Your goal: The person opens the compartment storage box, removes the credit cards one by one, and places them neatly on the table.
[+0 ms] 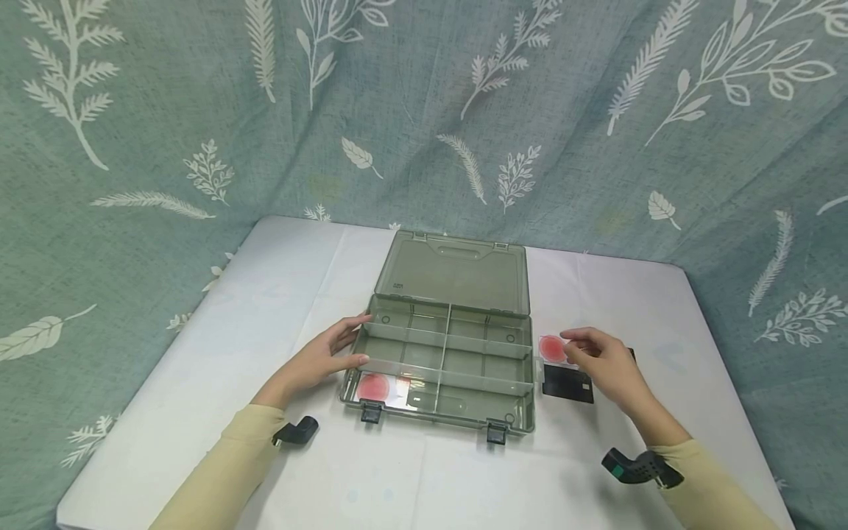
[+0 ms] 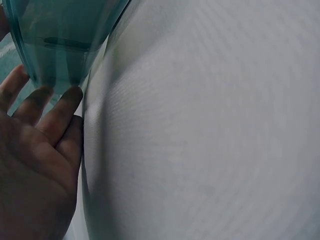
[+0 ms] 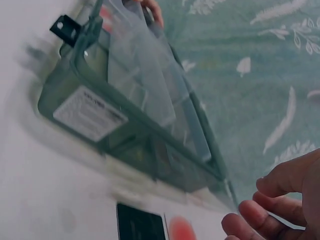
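Note:
A translucent green compartment box (image 1: 486,405) stands with its lid (image 1: 457,276) swung back. My left hand (image 1: 318,361) is at the box's left side, its fingertips touching the outer wall in the left wrist view. In the front left compartment lies a card with a red circle (image 1: 373,386). To the right of the box, my right hand (image 1: 606,364) hovers with loosely bent fingers and nothing between them. Near its fingertips is another red-circle card (image 1: 552,349), and just in front of that a black card (image 1: 567,384). A dark edge peeks out behind the right hand.
The box has thin clear dividers (image 1: 404,335) and two dark latches (image 1: 496,433) along its front. A label (image 3: 90,113) is stuck on its right side. White cloth (image 1: 318,486) covers the table, and a leaf-patterned curtain (image 1: 397,110) hangs behind.

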`<state>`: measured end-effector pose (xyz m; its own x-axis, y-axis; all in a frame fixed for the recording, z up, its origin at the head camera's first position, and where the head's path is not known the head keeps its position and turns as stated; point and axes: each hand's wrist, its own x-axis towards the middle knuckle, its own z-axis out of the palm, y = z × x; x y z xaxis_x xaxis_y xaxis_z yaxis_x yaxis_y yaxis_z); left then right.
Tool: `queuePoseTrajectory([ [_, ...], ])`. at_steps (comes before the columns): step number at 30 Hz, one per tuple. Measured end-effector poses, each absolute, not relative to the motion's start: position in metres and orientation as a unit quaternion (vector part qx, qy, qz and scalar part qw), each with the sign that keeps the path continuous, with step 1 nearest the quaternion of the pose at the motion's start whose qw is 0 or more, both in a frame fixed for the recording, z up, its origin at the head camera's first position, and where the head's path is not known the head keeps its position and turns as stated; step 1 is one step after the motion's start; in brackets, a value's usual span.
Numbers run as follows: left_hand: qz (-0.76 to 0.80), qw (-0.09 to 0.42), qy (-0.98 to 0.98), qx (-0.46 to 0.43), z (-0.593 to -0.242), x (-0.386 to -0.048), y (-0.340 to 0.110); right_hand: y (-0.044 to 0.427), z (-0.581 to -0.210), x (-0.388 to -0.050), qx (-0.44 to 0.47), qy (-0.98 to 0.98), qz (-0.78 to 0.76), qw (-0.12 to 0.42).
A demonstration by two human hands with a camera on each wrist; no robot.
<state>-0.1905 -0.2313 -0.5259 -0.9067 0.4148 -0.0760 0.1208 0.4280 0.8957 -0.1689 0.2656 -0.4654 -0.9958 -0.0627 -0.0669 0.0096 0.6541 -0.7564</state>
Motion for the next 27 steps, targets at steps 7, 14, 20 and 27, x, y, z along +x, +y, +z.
queuePoseTrajectory([
  [7, 0.511, 0.145, 0.832, 0.163, -0.526, -0.191, -0.231, 0.246, -0.463, -0.169, -0.043, 0.901, -0.429, 0.054],
  [14, 0.512, 0.142, 0.831, 0.166, -0.527, -0.192, -0.231, 0.227, -0.465, -0.17, -0.075, 0.902, -0.421, 0.056],
  [20, 0.511, 0.141, 0.831, 0.168, -0.527, -0.191, -0.231, 0.21, -0.467, -0.17, -0.11, 0.893, -0.432, 0.059],
  [27, 0.512, 0.141, 0.831, 0.169, -0.526, -0.191, -0.23, 0.193, -0.469, -0.17, -0.148, 0.88, -0.446, 0.071],
])
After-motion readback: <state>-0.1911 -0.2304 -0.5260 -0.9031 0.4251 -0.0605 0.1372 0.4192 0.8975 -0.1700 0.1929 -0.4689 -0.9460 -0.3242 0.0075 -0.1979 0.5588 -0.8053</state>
